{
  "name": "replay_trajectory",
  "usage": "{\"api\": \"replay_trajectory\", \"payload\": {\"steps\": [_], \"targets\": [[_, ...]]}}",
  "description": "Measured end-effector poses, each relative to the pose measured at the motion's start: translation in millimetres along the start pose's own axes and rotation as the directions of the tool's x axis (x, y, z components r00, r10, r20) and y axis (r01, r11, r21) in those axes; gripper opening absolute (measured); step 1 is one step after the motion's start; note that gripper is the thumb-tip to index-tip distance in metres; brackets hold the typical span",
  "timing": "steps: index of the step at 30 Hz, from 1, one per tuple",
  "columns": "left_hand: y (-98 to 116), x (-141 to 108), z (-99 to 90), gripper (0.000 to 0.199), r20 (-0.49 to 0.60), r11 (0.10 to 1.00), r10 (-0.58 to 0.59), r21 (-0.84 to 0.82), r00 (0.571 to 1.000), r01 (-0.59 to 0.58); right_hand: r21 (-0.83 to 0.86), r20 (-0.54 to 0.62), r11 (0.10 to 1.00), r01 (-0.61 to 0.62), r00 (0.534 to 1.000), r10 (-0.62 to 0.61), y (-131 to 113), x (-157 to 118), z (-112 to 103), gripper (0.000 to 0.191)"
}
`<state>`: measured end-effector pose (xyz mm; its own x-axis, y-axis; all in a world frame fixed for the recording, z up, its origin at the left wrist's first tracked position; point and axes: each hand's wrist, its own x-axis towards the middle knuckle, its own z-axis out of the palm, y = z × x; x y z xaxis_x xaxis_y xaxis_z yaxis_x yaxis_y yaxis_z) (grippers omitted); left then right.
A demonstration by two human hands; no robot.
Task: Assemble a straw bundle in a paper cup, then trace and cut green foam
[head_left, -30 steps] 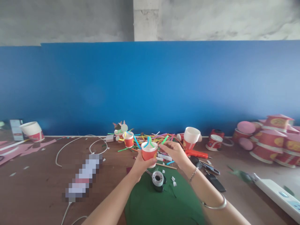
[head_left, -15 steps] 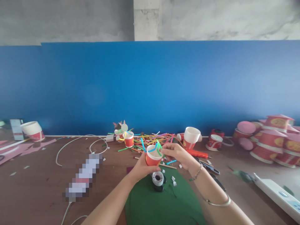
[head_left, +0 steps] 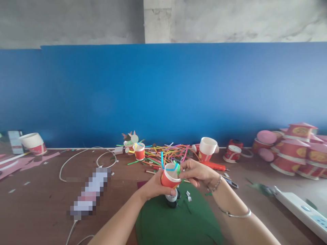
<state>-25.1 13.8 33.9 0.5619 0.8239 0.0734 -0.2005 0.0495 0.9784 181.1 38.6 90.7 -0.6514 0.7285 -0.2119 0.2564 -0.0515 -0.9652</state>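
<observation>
My left hand (head_left: 152, 186) is wrapped round a red and white paper cup (head_left: 170, 181), tilted a little with its mouth facing me. A blue drinking straw (head_left: 161, 160) sticks up at the cup's left rim, and its bent part shows across the mouth. At the right rim, my right hand (head_left: 195, 173) pinches a green drinking straw (head_left: 178, 169). Below the cup lies a white roll of tape (head_left: 170, 197), partly hidden by the cup and my left hand, on a dark green sheet (head_left: 178, 224).
Behind the cup lies a heap of coloured straws (head_left: 168, 153). A finished-looking straw-and-cup figure (head_left: 139, 152) stands left of it, a stack of white cups (head_left: 207, 149) right. A red tool (head_left: 213, 166), power strip (head_left: 298, 207), pixelated phone (head_left: 90, 192) and stacked red cups (head_left: 291, 156) lie around.
The cup has moved slightly right and down and tilts more towards me. My right hand has lowered the green straw, which now sits against the right rim.
</observation>
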Motion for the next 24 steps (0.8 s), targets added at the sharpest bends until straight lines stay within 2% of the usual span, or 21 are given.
{"api": "replay_trajectory", "payload": {"steps": [2, 7, 11, 15, 18, 21, 24], "targets": [[1, -1, 0.6, 0.072, 0.003, 1.0, -0.009, -0.023, 1.0, 0.009, -0.061, -0.036, 0.998, 0.016, 0.999, -0.018, -1, 1, 2, 0.026], [2, -2, 2.3, 0.067, 0.024, 0.993, -0.031, -0.113, 0.999, 0.033, -0.247, -0.226, 0.969, 0.017, 0.971, -0.075, -6, 2, 10, 0.026], [0, -2, 1.2, 0.063, 0.011, 0.992, -0.045, -0.121, 0.999, 0.046, -0.28, -0.29, 0.96, 0.017, 0.951, -0.101, -6, 6, 12, 0.028], [0, 1, 0.6, 0.066, -0.106, 0.998, -0.031, -0.064, 0.994, 0.024, -0.27, -0.343, 0.963, 0.002, 0.934, -0.098, -3, 11, 11, 0.029], [1, 5, 1.9, 0.072, -0.185, 1.0, -0.007, -0.002, 0.983, 0.006, -0.324, -0.395, 0.945, 0.043, 0.902, -0.176, -4, 14, 15, 0.03], [1, 7, 2.9, 0.075, -0.204, 0.997, 0.029, 0.072, 0.978, -0.015, -0.394, -0.437, 0.915, 0.084, 0.859, -0.267, -7, 13, 20, 0.031], [2, 8, 2.8, 0.072, -0.207, 0.984, 0.077, 0.173, 0.975, -0.041, -0.425, -0.444, 0.9, 0.097, 0.844, -0.301, -10, 12, 24, 0.028]]}}
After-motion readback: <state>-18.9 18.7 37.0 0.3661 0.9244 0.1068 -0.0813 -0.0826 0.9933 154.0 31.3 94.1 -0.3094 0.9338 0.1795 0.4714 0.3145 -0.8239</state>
